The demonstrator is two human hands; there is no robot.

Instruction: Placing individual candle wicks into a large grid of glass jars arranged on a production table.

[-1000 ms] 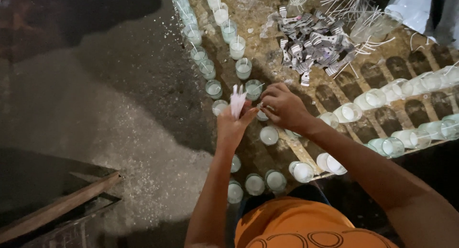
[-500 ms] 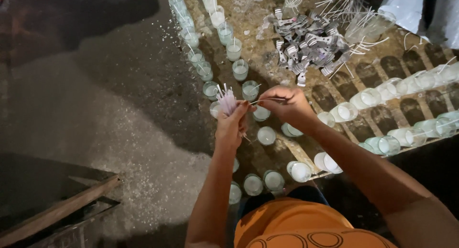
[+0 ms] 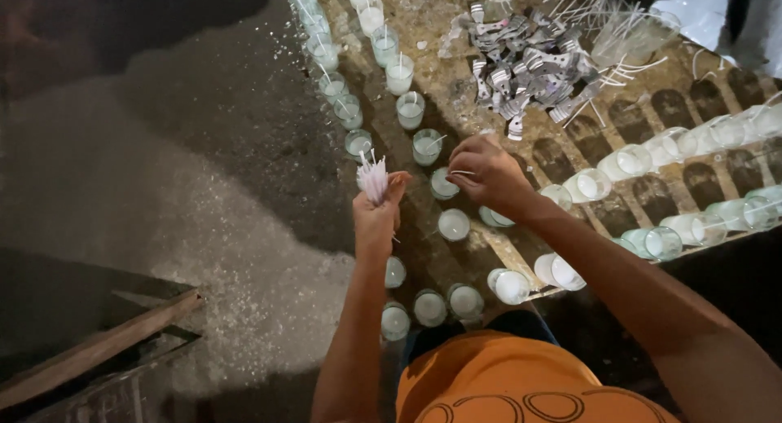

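A bundle of thin white wicks (image 3: 373, 178) stands upright in the person's left hand (image 3: 378, 219), which is closed in a fist around its lower end, the loose tips fanning out above the thumb. Just to the right, the right hand (image 3: 487, 172) is curled with fingers pressed together, pinching a single wick (image 3: 461, 174) that lies almost level, directly over a small glass of white wax (image 3: 443, 183). Both forearms reach up from the bottom of the view, the left nearly straight, the right slanting in from the lower right corner.

More wax-filled glasses (image 3: 454, 224) stand around the hands in rows on a brown board (image 3: 436, 32); a double line of them runs to the top edge, each with a wick standing in it. Others lie on their sides at the right (image 3: 643, 158). Beyond the right hand lies a heap of small metal wick holders (image 3: 521, 72) beside loose wicks (image 3: 599, 7).

The right hand's fingertips are hidden under its knuckles, so the exact grip is hard to make out. The person's orange shirt (image 3: 513, 382) is cut off at the bottom edge.
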